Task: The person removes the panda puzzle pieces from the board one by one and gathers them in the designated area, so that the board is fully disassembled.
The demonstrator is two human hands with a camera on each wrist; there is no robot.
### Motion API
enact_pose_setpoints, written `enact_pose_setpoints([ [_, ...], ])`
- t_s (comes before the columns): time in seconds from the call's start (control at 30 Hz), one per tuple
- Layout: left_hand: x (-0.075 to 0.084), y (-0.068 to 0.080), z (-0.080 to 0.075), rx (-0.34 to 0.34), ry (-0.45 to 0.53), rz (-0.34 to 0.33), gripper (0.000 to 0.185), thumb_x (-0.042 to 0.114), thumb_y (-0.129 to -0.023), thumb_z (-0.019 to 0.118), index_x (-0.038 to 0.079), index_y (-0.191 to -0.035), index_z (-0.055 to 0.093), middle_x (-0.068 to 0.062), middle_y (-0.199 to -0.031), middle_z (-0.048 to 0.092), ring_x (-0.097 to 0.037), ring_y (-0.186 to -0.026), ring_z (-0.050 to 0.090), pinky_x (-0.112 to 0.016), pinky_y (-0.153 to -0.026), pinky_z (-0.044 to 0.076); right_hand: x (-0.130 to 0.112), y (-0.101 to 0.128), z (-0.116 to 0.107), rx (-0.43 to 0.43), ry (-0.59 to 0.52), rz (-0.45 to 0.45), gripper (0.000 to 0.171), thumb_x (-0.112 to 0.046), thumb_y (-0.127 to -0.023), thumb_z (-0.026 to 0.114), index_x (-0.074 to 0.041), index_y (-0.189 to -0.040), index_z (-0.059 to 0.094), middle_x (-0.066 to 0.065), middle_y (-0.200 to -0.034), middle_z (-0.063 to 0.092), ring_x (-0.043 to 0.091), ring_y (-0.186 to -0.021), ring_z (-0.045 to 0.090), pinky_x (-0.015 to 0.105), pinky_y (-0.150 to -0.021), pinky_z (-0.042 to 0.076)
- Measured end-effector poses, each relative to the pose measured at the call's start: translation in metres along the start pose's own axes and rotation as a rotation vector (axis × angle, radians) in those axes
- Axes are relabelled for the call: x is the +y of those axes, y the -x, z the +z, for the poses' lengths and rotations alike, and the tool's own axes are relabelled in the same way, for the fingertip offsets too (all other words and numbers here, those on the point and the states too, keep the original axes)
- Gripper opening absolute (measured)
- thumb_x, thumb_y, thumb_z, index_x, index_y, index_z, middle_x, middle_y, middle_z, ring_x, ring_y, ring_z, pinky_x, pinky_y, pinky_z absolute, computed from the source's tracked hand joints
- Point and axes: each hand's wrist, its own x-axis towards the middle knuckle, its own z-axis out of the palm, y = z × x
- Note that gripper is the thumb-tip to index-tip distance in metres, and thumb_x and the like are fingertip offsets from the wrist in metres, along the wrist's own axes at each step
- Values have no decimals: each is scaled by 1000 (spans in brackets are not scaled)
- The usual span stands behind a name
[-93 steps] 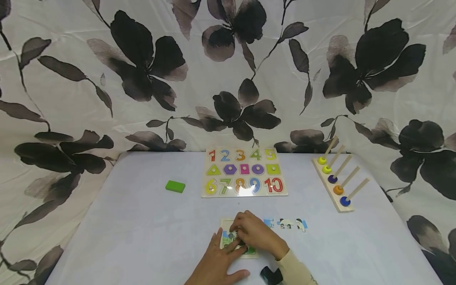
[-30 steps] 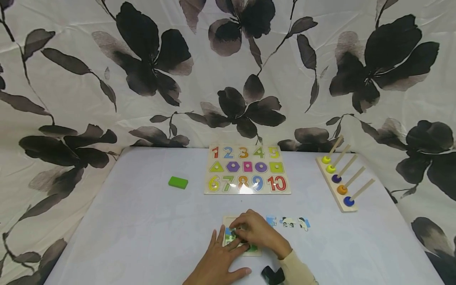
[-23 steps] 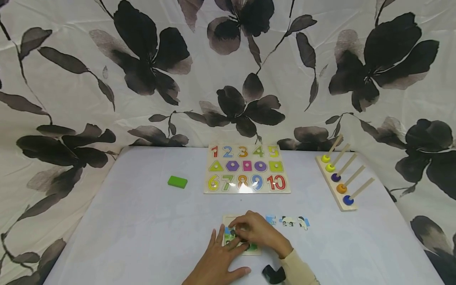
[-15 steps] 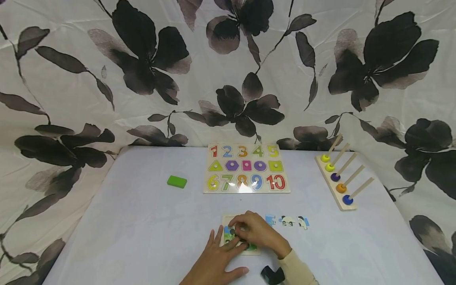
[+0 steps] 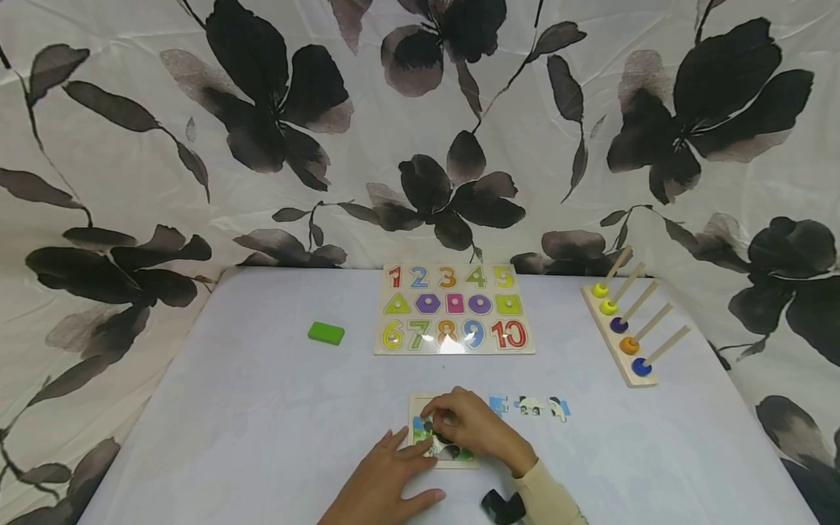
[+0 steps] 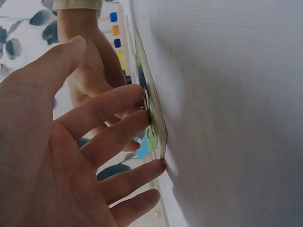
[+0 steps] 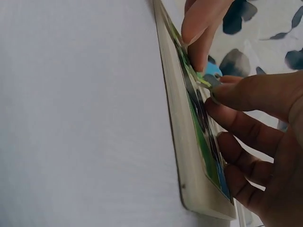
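Note:
A small wooden jigsaw tray (image 5: 442,464) with a panda picture lies flat near the front of the table, partly covered by both hands. My right hand (image 5: 469,426) is over its upper part; in the right wrist view its thumb and forefinger pinch a puzzle piece (image 7: 211,81) with blue, green and grey on it, tilted above the tray. My left hand (image 5: 394,470) spreads at the tray's left side, fingers extended, fingertips touching its edge and face. Three loose puzzle pieces lie right of the tray: a blue one (image 5: 498,405), a panda-face one (image 5: 528,406) and a black-white-blue one (image 5: 559,409).
Behind the tray lies a number-and-shape board (image 5: 455,310). A green block (image 5: 326,333) is to its left, and a wooden peg stand (image 5: 620,335) with coloured beads to its right. A black object (image 5: 502,507) sits beside the right sleeve. Flowered cloth (image 5: 420,131) hangs behind.
My left hand has drawn back slightly toward the lower left, uncovering more of the panda picture. The right hand keeps nearly the same place over the tray.

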Motion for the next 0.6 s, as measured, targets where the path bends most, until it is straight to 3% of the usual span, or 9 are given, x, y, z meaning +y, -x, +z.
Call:
enact_pose_setpoints([
  [0.3, 0, 0, 0, -27, 12, -32, 52, 62, -87, 56, 21, -112, 72, 0, -127, 63, -40, -123, 51, -56, -103, 39, 3, 1, 2, 20, -28, -46, 17, -8, -89, 66, -21, -99, 71, -15, -83, 60, 4, -78, 50, 21, -70, 46],
  [0.6, -2, 1, 2, -40, 5, -11, 55, 65, -87, 52, 20, -111, 72, 0, -129, 62, -41, -123, 51, -56, -103, 39, 1, 2, 2, -11, -68, -83, 17, -6, -88, 65, -21, -95, 69, -14, -90, 64, -1, -84, 55, 21, -79, 50],
])
